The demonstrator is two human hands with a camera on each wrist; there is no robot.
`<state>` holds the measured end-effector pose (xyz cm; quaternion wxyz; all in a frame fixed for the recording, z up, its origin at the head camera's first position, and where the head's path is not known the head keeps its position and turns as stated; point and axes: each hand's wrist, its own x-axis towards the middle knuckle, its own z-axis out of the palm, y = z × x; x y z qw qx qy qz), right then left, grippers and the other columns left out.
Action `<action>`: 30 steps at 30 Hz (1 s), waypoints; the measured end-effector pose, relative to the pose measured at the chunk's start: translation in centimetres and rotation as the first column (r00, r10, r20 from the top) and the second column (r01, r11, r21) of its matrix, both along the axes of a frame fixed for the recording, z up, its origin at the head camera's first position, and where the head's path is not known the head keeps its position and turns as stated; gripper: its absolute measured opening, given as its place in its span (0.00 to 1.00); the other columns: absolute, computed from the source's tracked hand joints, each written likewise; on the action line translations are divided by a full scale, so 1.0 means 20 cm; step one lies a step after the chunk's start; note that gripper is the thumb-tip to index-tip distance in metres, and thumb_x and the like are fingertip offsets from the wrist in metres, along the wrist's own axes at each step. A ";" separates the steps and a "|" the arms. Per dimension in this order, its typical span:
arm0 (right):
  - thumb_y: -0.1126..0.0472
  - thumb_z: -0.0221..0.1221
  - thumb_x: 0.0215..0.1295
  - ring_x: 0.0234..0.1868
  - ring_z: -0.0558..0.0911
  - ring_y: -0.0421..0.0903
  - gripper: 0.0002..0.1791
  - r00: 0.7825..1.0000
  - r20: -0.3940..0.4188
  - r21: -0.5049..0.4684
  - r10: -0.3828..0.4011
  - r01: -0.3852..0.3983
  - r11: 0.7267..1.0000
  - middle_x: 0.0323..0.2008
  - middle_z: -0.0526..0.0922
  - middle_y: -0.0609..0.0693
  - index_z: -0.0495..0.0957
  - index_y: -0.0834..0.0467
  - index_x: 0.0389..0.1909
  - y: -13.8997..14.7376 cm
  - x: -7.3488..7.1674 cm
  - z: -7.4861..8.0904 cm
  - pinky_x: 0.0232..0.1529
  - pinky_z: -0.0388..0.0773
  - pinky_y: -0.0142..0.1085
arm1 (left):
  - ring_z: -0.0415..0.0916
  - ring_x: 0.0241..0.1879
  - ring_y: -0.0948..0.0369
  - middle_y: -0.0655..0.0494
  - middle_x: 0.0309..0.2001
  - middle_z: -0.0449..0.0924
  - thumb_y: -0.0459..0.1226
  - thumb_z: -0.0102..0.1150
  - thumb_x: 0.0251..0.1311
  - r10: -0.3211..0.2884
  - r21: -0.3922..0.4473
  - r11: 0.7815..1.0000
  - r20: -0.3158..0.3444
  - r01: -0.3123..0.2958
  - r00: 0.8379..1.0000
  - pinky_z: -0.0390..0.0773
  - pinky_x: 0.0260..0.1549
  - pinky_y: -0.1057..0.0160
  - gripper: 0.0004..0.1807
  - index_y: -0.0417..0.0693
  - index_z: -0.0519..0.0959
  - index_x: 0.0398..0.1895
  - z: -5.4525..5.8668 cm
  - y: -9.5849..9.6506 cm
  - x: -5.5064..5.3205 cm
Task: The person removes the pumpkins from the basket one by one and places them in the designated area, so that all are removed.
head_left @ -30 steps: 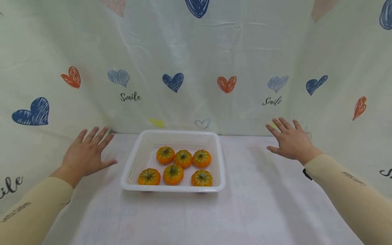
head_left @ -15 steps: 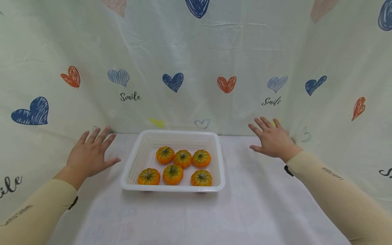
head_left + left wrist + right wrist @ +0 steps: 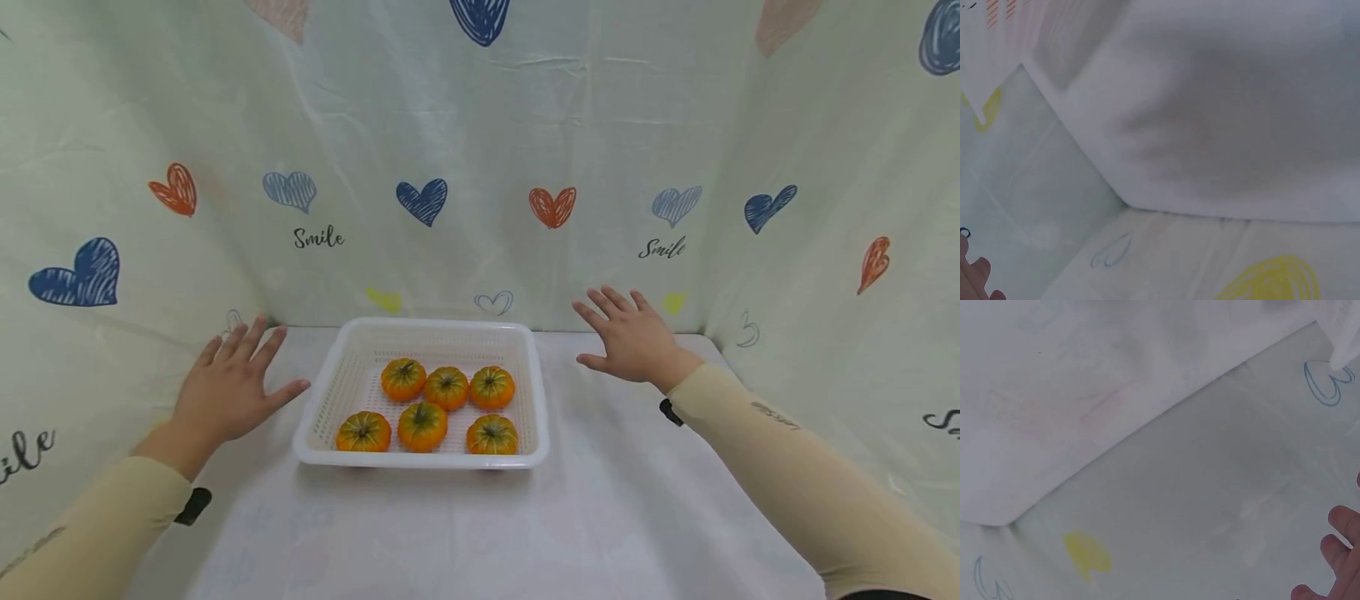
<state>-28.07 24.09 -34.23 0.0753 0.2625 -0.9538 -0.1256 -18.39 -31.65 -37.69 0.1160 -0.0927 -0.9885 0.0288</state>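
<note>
A white plastic basket [image 3: 420, 460] with perforated walls holds several small orange pumpkins [image 3: 422, 427] with green-streaked tops. To its left, my left hand [image 3: 228, 392] is spread flat with the thumb pointing at the basket's side, holding nothing. My right hand [image 3: 633, 337] hovers to the right of the basket, fingers apart and palm down, also without anything in it. In the left wrist view a few fingertips [image 3: 979, 272] show at the lower left corner. The right wrist view catches some fingertips [image 3: 1342, 540] at the lower right, over the pale cloth.
A white-covered table [image 3: 465, 533] lies under the basket. Behind and on both sides hangs a pale curtain [image 3: 480, 125] printed with hearts and "Smile" lettering, meeting the table at its back edge.
My right hand has moved left toward the basket. The left hand has shifted slightly right, its thumb closer to the basket. The basket and pumpkins stay put.
</note>
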 end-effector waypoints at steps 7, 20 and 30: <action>0.31 0.58 0.62 0.76 0.51 0.60 0.50 1.000 0.016 -0.007 0.011 -0.011 1.000 0.76 0.55 0.59 0.55 0.51 0.78 -0.09 0.00 0.00 0.72 0.41 0.63 | 0.46 0.72 0.34 0.34 0.77 0.44 0.66 0.51 0.62 -0.037 0.063 0.997 0.023 0.036 0.999 0.43 0.68 0.32 0.52 0.39 0.54 0.77 -0.04 0.07 0.05; 0.29 0.57 0.62 0.75 0.56 0.60 0.50 0.997 0.064 -0.055 0.050 -0.046 0.997 0.75 0.59 0.58 0.55 0.50 0.78 -0.29 0.01 0.01 0.71 0.46 0.62 | 0.47 0.72 0.34 0.36 0.77 0.47 0.67 0.51 0.62 -0.111 0.187 0.979 0.138 0.084 0.984 0.48 0.68 0.33 0.52 0.42 0.54 0.78 -0.18 0.12 0.12; 0.27 0.54 0.63 0.74 0.60 0.57 0.50 0.979 0.190 -0.109 0.078 -0.058 0.992 0.75 0.60 0.56 0.52 0.49 0.79 -0.48 -0.01 0.02 0.72 0.48 0.59 | 0.52 0.71 0.36 0.36 0.76 0.51 0.66 0.54 0.61 -0.135 0.201 0.974 0.139 0.106 0.981 0.53 0.67 0.35 0.52 0.40 0.56 0.77 -0.21 0.14 0.13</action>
